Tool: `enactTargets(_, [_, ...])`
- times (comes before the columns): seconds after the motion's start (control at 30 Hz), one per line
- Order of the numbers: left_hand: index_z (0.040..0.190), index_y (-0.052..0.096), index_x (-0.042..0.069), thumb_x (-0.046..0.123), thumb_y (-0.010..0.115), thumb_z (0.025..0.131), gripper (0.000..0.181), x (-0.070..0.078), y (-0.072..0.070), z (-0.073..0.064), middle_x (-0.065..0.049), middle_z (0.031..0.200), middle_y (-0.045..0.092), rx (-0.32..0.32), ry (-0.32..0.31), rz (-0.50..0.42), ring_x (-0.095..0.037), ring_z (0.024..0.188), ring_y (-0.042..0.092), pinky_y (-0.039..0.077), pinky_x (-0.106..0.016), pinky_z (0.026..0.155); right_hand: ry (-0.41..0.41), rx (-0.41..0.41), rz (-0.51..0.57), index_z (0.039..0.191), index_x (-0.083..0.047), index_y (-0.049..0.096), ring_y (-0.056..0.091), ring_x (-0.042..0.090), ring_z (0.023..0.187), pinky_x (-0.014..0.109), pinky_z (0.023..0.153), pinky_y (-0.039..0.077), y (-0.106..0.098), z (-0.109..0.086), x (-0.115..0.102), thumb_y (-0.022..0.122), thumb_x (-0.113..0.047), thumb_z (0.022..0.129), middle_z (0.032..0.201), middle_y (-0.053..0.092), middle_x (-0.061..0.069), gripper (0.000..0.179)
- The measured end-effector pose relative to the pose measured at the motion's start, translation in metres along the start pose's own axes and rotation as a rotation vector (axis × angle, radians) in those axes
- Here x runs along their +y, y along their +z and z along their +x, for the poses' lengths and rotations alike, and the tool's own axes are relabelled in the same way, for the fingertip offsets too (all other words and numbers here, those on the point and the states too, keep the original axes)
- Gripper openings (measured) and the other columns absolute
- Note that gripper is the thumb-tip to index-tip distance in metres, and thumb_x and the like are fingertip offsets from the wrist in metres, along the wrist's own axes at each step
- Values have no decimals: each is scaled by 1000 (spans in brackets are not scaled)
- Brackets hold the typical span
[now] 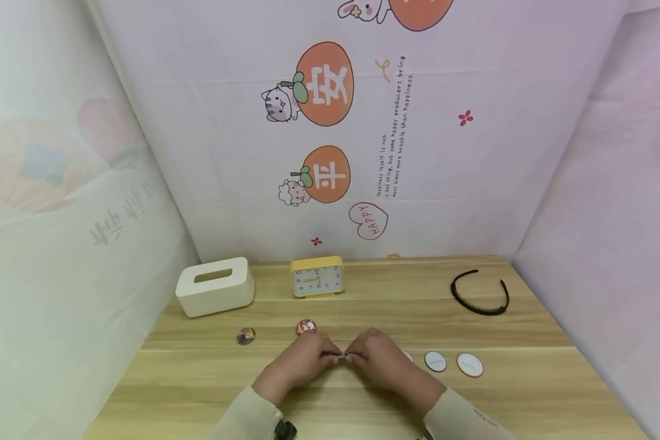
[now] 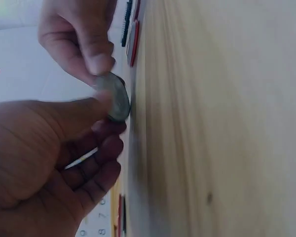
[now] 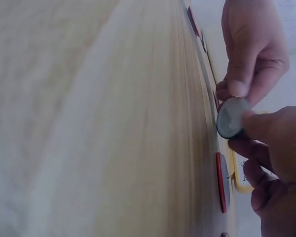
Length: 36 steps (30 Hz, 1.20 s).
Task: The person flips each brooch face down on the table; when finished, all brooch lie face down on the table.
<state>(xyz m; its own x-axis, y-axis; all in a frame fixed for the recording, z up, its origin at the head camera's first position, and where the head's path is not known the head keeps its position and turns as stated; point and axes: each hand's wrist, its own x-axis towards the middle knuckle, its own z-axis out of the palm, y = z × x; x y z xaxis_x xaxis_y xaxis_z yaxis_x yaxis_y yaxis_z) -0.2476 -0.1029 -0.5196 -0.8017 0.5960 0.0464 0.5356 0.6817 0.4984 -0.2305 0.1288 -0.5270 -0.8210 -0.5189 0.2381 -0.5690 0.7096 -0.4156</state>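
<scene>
Both hands meet over the wooden table and pinch one small round badge between them. In the head view the left hand grips its left edge with thumb and fingers, and the right hand grips the opposite edge. The left wrist view shows the badge tilted up, its greyish face partly covered by a thumb. From the right wrist, the badge has a dark rim and a pale face. Its other side is hidden. A red picture badge lies just beyond the left hand.
Two white-faced badges lie right of the right hand, which partly covers another. A dark picture badge lies left. Along the back stand a white tissue box and a yellow clock; a black headband lies back right.
</scene>
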Motion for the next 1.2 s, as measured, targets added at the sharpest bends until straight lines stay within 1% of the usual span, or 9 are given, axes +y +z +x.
enactTargets(0.13, [113, 87, 19, 19, 72, 106, 16, 2, 1, 2, 10, 105, 81, 29, -26, 5, -2, 98, 70, 62, -29, 90, 122, 1, 35, 99, -24, 79, 57, 6, 86, 27, 73, 52, -1, 1, -3, 76, -19, 103, 91, 70, -11, 6])
enactTargets(0.23, [108, 86, 19, 18, 72, 106, 15, 6, 2, 5, 11, 100, 80, 55, -38, 4, 0, 91, 68, 60, -28, 86, 160, -6, 37, 96, -26, 70, 51, 5, 81, 24, 69, 46, 0, 2, -4, 78, -18, 102, 87, 60, -12, 13])
enactTargets(0.37, [105, 78, 20, 17, 76, 103, 4, 12, 3, 7, 12, 92, 74, 75, -89, -4, 0, 81, 62, 56, -26, 76, 154, 4, 37, 95, -26, 67, 51, 5, 81, 24, 69, 46, 2, 3, -4, 79, -15, 100, 87, 59, -13, 18])
enactTargets(0.43, [106, 73, 20, 16, 80, 100, 10, 14, 3, 7, 12, 89, 69, 79, -111, -3, -1, 78, 59, 53, -25, 73, 150, 8, 35, 95, -26, 67, 51, 5, 81, 24, 69, 46, 3, 3, -4, 79, -15, 100, 87, 60, -14, 17])
enactTargets(0.6, [107, 73, 21, 16, 86, 94, 19, 13, 6, 11, 13, 83, 63, 79, -83, 37, -2, 74, 55, 48, -24, 69, 145, -1, 36, 99, -22, 74, 51, 4, 81, 24, 70, 48, 3, 3, -3, 81, -14, 99, 86, 63, -14, 10])
enactTargets(0.77, [107, 81, 19, 18, 87, 93, 16, 10, 9, 15, 12, 91, 71, 66, -70, 92, -2, 81, 59, 53, -26, 76, 124, -9, 31, 108, -16, 81, 58, 7, 90, 29, 79, 55, 3, 3, -2, 86, -15, 94, 97, 74, -9, 14])
enactTargets(0.93, [105, 85, 18, 18, 86, 92, 13, 7, 6, 13, 10, 95, 73, 40, -36, 122, -2, 85, 61, 56, -27, 80, 73, -15, -14, 108, -11, 84, 64, 13, 98, 36, 88, 59, 4, 3, -3, 89, -14, 90, 107, 80, -2, 19])
enactTargets(1.03, [110, 85, 16, 17, 84, 95, 15, 1, -1, 8, 6, 102, 77, 37, -37, 89, -7, 93, 67, 59, -32, 87, 64, -22, -32, 108, -11, 84, 65, 14, 99, 37, 90, 59, 4, 3, -3, 89, -16, 90, 107, 80, -2, 19])
enactTargets(1.2, [123, 80, 10, 12, 82, 96, 28, -18, -23, 1, -5, 122, 78, 95, -113, 45, -24, 116, 72, 58, -47, 107, 82, -25, -43, 110, -11, 84, 65, 14, 100, 39, 92, 60, 5, 3, -3, 89, -17, 90, 107, 79, -2, 21])
